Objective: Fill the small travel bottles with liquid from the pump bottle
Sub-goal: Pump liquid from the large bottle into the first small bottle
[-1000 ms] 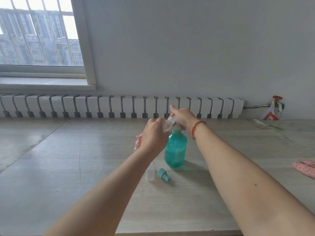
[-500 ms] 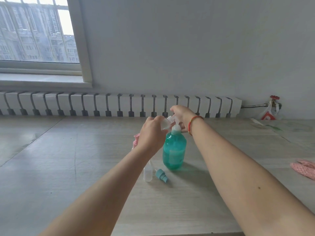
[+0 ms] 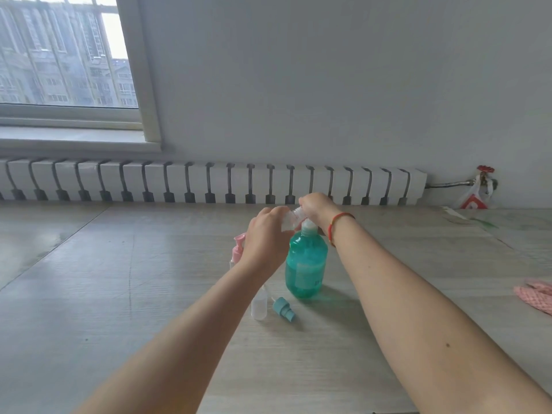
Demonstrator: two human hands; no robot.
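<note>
The teal pump bottle stands upright on the wooden counter, about midway across it. The left hand has its grip curled round a small clear travel bottle, held tilted with its mouth at the pump's spout. The right hand rests on top of the pump head, fingers bent over it. Just near-left of the pump bottle stand another clear travel bottle and a pink-capped one, and a loose teal spray cap lies on its side.
</note>
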